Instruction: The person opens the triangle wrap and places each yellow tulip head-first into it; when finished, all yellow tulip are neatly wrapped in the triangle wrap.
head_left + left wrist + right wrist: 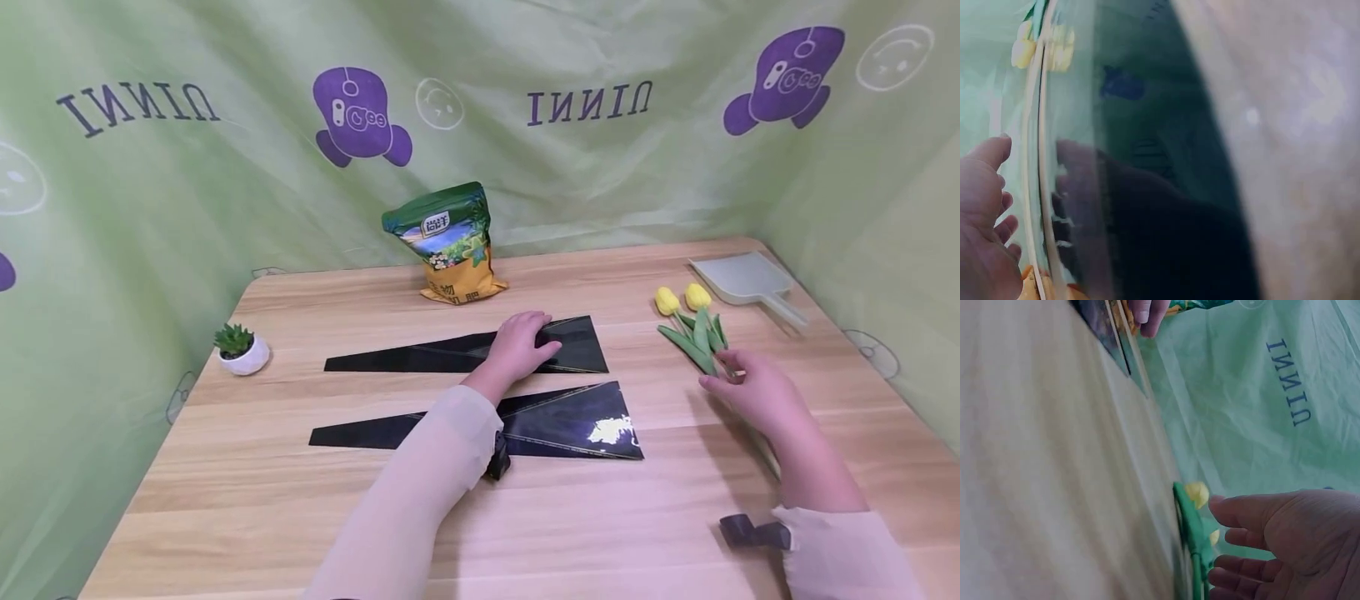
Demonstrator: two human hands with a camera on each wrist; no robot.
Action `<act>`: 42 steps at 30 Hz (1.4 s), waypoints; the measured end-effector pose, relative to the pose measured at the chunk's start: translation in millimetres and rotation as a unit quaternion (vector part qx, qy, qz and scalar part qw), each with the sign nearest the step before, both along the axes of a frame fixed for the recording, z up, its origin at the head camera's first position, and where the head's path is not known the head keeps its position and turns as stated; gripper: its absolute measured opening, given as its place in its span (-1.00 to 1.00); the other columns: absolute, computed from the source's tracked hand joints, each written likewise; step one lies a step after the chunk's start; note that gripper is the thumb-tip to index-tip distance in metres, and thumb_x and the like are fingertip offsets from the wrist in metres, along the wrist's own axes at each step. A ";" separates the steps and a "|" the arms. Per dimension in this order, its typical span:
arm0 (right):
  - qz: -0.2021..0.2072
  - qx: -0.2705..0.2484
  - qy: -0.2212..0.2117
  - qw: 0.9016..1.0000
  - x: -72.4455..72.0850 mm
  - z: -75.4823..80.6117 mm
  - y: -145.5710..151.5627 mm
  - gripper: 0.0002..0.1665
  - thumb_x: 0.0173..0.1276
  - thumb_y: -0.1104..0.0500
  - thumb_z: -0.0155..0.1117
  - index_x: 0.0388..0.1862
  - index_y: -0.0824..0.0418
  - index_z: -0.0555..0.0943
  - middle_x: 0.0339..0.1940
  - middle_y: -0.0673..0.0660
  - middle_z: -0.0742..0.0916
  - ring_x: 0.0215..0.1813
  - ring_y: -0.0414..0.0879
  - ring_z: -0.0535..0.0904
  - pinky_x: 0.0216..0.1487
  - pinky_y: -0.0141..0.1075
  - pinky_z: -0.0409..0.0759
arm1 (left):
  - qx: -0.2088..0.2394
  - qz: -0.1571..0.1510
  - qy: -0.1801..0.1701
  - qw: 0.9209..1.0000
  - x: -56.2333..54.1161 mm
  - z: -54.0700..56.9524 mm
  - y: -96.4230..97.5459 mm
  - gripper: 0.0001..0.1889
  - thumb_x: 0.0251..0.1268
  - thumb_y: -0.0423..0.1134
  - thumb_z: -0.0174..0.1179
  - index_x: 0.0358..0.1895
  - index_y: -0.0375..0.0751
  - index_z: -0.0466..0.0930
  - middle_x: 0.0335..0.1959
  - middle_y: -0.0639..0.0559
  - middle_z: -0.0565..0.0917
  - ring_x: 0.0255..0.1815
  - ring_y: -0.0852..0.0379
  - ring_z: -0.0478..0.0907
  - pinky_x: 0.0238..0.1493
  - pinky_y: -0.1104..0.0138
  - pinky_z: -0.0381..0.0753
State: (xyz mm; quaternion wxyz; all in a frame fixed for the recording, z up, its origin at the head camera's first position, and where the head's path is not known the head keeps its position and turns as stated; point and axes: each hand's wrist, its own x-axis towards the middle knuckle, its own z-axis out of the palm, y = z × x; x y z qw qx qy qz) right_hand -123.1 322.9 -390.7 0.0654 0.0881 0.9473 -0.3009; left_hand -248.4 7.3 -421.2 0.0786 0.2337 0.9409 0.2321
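Note:
Two flat black tapered flower sleeves lie one behind the other on the table: the far sleeve (581,343) and the near sleeve (562,425), which has a bright glare. My left hand (517,346) is over the far sleeve, its fingers loosely bent; in the left wrist view that hand (985,219) shows above the glossy film with thumb raised. Two yellow tulips (697,297) with green leaves lie at the right. Close over their stems is my right hand (761,392), thumb and fingers apart. The right wrist view shows this hand (1285,537) beside the green leaves (1191,525), gripping nothing.
A green and orange printed bag (450,242) stands at the back. To the left is a small succulent in a white pot (246,357). A grey dustpan (742,277) lies at the back right, beyond the tulips. Green printed cloth (585,167) hangs around the table.

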 end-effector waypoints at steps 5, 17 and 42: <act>-0.031 -0.001 -0.011 0.999 -1.7 -8.5 0.0 -0.18 0.43 -0.09 0.17 0.39 0.50 0.26 0.22 0.58 0.46 0.21 0.48 0.37 0.15 0.32 0.33 | -0.008 0.010 0.014 1.000 -4.2 -7.7 -4.0 -0.43 0.43 0.06 0.11 0.41 -0.09 0.36 0.46 -0.04 0.37 0.52 0.00 0.22 0.55 0.16 0.18; -0.048 0.054 -0.019 0.997 -6.9 -15.1 -1.6 -0.34 0.42 0.03 0.15 0.25 0.55 0.41 0.07 0.54 0.60 0.11 0.45 0.48 0.10 0.27 0.42 | -0.027 -0.010 0.038 0.999 -0.8 -13.9 -3.8 -0.51 0.43 0.00 0.13 0.34 -0.10 0.48 0.43 -0.01 0.41 0.52 -0.02 0.22 0.55 0.15 0.17; -0.063 -0.118 0.020 0.991 -7.2 -1.0 -10.3 -0.30 0.44 -0.08 0.19 0.32 0.42 0.39 -0.19 0.11 0.61 -0.23 -0.15 0.48 -0.33 -0.41 0.51 | 0.005 0.002 0.047 0.999 -0.5 -16.2 -0.3 -0.60 0.35 0.00 0.22 0.13 -0.13 0.67 0.28 0.04 0.59 0.37 0.05 0.42 0.43 0.25 0.36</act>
